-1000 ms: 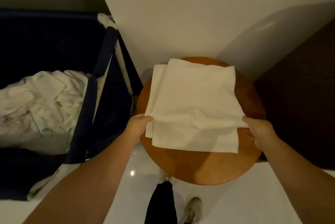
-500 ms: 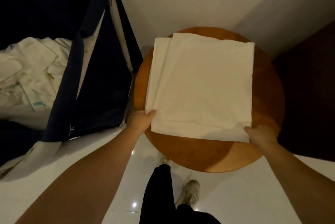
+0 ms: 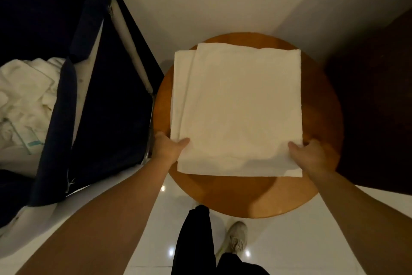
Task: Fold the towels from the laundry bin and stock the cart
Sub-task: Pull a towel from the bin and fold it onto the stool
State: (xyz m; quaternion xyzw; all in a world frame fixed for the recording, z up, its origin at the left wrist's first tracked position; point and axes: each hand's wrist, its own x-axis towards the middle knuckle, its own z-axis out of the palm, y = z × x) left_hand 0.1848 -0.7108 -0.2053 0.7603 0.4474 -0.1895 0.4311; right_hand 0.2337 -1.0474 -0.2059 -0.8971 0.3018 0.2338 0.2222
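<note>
White towel, orange-brown wooden table, navy laundry bin, black trousers

Dim, warm light fills the scene, and small glare spots on the glossy floor suggest lamps overhead. The folded towel is the brightest patch, with its texture almost washed out. Soft, broad shadows lie on the near part of the round worktop. The laundry bin at left and the dark panel at right sink to near black. Straight lines bow towards the edges, and detail is slightly soft throughout.
</note>
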